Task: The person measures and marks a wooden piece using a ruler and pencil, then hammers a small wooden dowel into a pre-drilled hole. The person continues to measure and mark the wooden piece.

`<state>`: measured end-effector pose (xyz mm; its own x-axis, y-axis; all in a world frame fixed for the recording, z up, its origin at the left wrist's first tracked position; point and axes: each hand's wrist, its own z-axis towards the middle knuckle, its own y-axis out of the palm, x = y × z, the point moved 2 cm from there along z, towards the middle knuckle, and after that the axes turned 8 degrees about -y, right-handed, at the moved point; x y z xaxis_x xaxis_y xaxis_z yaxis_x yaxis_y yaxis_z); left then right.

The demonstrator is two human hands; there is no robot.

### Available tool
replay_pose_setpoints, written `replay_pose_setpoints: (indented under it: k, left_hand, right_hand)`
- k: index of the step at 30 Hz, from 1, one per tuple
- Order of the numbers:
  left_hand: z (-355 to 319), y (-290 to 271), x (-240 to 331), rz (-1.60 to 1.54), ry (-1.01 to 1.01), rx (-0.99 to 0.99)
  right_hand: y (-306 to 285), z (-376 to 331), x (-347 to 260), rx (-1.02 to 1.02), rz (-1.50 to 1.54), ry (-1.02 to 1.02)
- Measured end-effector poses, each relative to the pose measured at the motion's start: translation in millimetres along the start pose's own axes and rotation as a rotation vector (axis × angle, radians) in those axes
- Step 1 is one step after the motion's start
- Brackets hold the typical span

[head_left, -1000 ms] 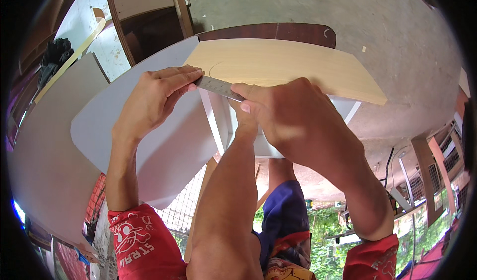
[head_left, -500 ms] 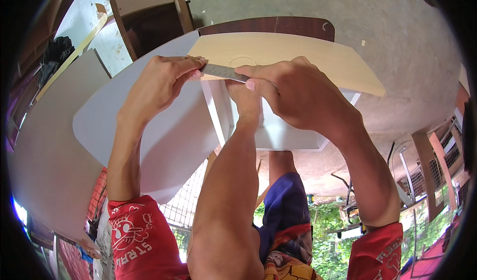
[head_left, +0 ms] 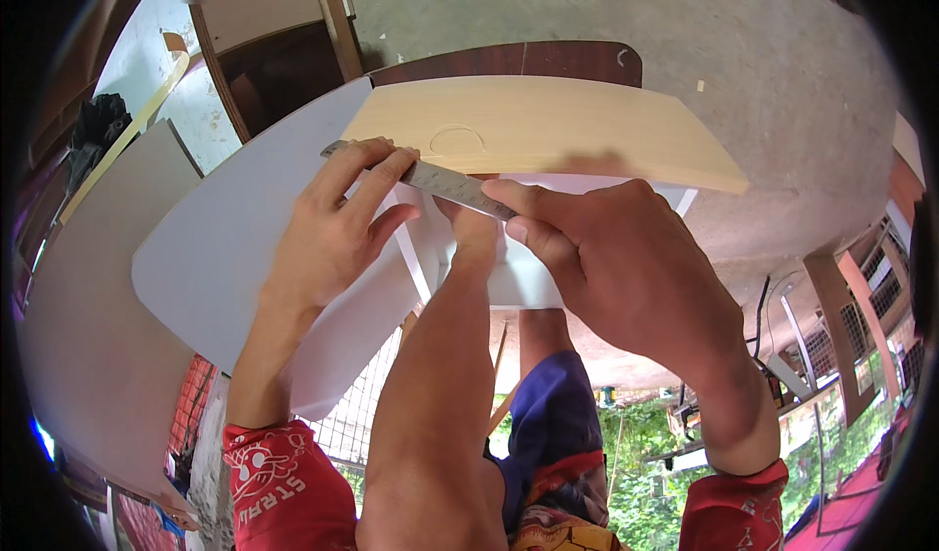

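A steel ruler [head_left: 452, 185] lies slantwise across the near edge of a light wood-grain panel [head_left: 558, 126]. My left hand [head_left: 337, 228] presses its fingertips on the ruler's left end. My right hand [head_left: 626, 267] pinches the ruler's right end between thumb and fingers. Under the panel sits a white board [head_left: 220, 248] with rounded corners. My bare leg [head_left: 440, 385] rises between my forearms, and its foot rests against the white piece just below the ruler. A faint curved mark [head_left: 457, 138] shows on the wood-grain panel near the ruler.
A dark brown panel [head_left: 509, 60] sticks out behind the wood-grain one. Concrete floor [head_left: 743, 52] spreads beyond it. A brown wooden frame [head_left: 264, 62] and a grey sheet [head_left: 88, 297] stand at the left. Wire mesh [head_left: 367, 404] and greenery lie below.
Both hands stay on the ruler. The ruler and hands have shifted a little along the panel's near edge, and the view has tilted slightly.
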<state>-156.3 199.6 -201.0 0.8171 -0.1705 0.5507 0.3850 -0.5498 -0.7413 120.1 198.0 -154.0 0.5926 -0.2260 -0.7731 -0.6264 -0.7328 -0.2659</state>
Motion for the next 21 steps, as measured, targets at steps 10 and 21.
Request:
replay_pose_setpoints:
  k: [10, 21]
  left_hand:
    - [-4.1, 27.7, -5.1, 0.072, 0.093, 0.241]
    - [-6.6, 20.8, -8.0, 0.058, 0.069, 0.234]
  right_hand:
    - [1.2, -0.1, 13.1, 0.088, -0.018, -0.093]
    - [1.3, -6.7, -6.8, 0.064, -0.053, -0.067]
